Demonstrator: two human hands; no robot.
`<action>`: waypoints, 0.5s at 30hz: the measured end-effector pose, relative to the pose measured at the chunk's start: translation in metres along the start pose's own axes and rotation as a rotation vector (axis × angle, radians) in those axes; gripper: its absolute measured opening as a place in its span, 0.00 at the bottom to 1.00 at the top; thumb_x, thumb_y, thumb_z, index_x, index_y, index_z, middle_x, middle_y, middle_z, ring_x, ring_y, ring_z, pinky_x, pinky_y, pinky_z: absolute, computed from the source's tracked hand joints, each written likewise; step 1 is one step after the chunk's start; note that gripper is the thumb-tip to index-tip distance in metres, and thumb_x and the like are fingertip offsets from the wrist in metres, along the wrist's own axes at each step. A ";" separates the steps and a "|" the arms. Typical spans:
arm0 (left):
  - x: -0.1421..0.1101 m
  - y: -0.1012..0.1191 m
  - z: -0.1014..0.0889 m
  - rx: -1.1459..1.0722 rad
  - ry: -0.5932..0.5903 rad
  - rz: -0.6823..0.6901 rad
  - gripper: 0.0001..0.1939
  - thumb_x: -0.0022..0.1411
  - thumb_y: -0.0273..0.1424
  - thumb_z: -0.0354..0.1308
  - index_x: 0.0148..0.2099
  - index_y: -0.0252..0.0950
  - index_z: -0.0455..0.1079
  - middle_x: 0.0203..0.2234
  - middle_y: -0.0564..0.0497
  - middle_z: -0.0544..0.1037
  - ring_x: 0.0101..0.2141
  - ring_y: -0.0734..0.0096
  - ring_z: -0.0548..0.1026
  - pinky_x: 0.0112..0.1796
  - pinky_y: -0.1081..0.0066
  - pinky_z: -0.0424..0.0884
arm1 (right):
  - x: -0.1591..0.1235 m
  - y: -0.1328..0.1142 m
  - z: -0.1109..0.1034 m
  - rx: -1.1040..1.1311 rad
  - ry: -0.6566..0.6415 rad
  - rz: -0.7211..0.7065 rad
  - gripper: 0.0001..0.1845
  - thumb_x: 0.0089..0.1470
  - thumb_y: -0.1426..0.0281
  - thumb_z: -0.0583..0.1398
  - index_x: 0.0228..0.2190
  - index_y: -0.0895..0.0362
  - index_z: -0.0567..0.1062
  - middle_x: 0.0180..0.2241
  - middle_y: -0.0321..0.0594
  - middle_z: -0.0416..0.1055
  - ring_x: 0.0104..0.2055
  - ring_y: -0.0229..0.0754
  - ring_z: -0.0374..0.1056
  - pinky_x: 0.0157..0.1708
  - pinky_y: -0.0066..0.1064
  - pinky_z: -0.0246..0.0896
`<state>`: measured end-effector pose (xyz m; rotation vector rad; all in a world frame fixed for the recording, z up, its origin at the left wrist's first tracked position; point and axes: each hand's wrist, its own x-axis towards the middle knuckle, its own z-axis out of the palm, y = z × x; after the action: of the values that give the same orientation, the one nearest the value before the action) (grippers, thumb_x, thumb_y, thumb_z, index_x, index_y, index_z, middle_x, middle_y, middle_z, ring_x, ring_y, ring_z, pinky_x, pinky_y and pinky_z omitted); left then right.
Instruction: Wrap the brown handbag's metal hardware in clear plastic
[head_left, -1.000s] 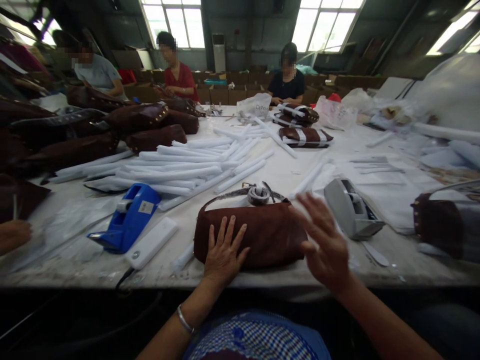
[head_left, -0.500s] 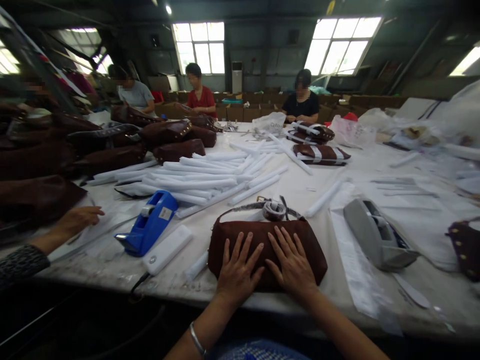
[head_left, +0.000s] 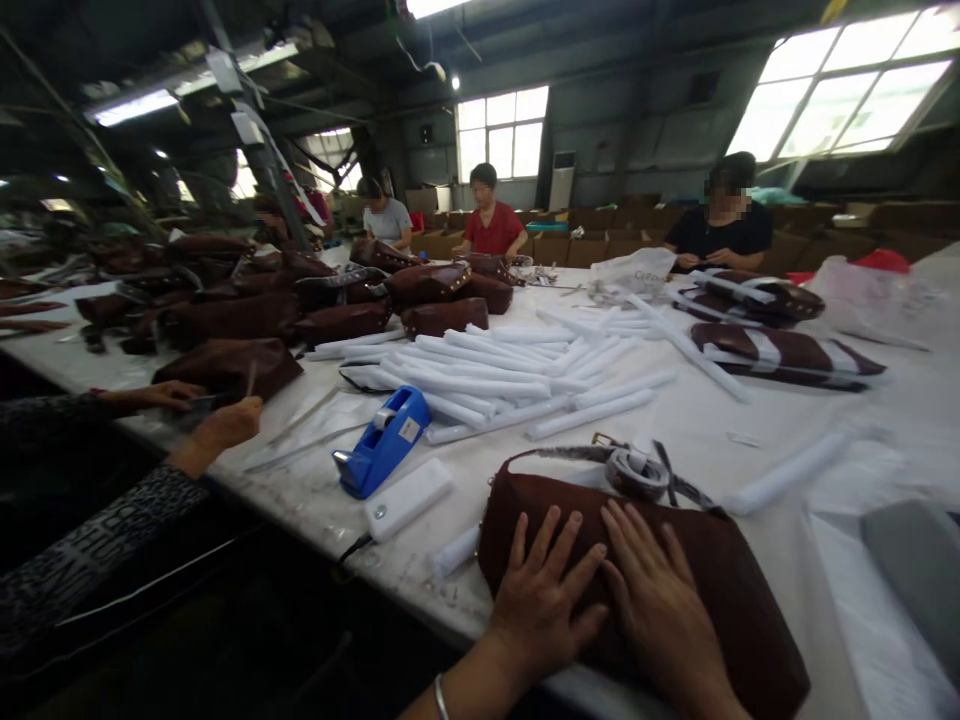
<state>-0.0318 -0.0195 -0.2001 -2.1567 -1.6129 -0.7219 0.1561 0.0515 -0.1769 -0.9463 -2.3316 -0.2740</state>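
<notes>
A dark brown leather handbag [head_left: 720, 560] lies on the table right in front of me, with gold studs at its left end. My left hand [head_left: 544, 590] rests flat on the bag's left half, fingers spread. Beside it, my right hand [head_left: 656, 590] is laid flat on the middle of the bag, fingers stretched out. Neither hand grips anything. Behind the bag's top edge sits a coiled strap [head_left: 636, 470] in clear wrapping, with a buckle near it. A wrapped white roll [head_left: 456, 552] pokes out at the bag's left end.
Left of the bag are a white power strip [head_left: 409, 500] and a blue tape dispenser [head_left: 382, 440]. White rolls [head_left: 480, 370] are heaped behind. A grey dispenser [head_left: 915, 570] stands right. A co-worker's hands [head_left: 225, 425] work at another brown bag [head_left: 232, 372]; more people sit across the table.
My view has swung to the left, so the scene sits further right. Both my hands stay flat on the bag. The co-worker's hands at left now work by a brown bag.
</notes>
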 end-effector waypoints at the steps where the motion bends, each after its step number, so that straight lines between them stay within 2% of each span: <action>1: 0.000 0.000 -0.001 0.007 -0.001 0.005 0.33 0.67 0.48 0.51 0.70 0.45 0.54 0.70 0.50 0.53 0.69 0.53 0.49 0.67 0.49 0.33 | -0.001 -0.001 0.011 -0.002 -0.015 -0.022 0.32 0.67 0.64 0.48 0.69 0.56 0.49 0.66 0.45 0.58 0.67 0.52 0.55 0.66 0.49 0.47; 4: -0.001 0.001 -0.002 0.022 -0.002 0.001 0.32 0.68 0.48 0.49 0.70 0.44 0.55 0.70 0.52 0.53 0.69 0.55 0.48 0.67 0.49 0.34 | -0.005 0.000 0.024 0.021 -0.032 -0.065 0.33 0.67 0.64 0.49 0.68 0.58 0.50 0.66 0.46 0.58 0.67 0.52 0.55 0.66 0.47 0.47; 10: -0.001 0.001 -0.007 0.055 -0.005 -0.001 0.31 0.68 0.49 0.47 0.69 0.46 0.55 0.70 0.53 0.52 0.69 0.57 0.48 0.67 0.49 0.36 | -0.018 0.013 0.020 0.098 0.049 -0.139 0.33 0.65 0.65 0.51 0.68 0.55 0.53 0.63 0.44 0.62 0.63 0.54 0.61 0.65 0.48 0.50; 13: -0.001 0.000 -0.009 0.100 0.004 0.006 0.31 0.68 0.49 0.46 0.69 0.47 0.56 0.70 0.53 0.53 0.69 0.56 0.48 0.66 0.49 0.36 | -0.028 0.026 0.034 0.130 0.075 -0.169 0.34 0.63 0.65 0.52 0.68 0.53 0.54 0.61 0.43 0.66 0.60 0.56 0.66 0.63 0.49 0.54; 15: -0.001 0.000 -0.008 0.134 0.028 0.014 0.31 0.68 0.51 0.45 0.69 0.47 0.57 0.69 0.54 0.55 0.69 0.56 0.48 0.66 0.49 0.37 | -0.037 0.037 0.050 0.167 0.111 -0.168 0.34 0.61 0.64 0.54 0.67 0.47 0.56 0.59 0.40 0.69 0.58 0.56 0.68 0.60 0.51 0.59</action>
<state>-0.0337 -0.0243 -0.1940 -2.0521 -1.5835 -0.6184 0.1801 0.0773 -0.2399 -0.6400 -2.2940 -0.1909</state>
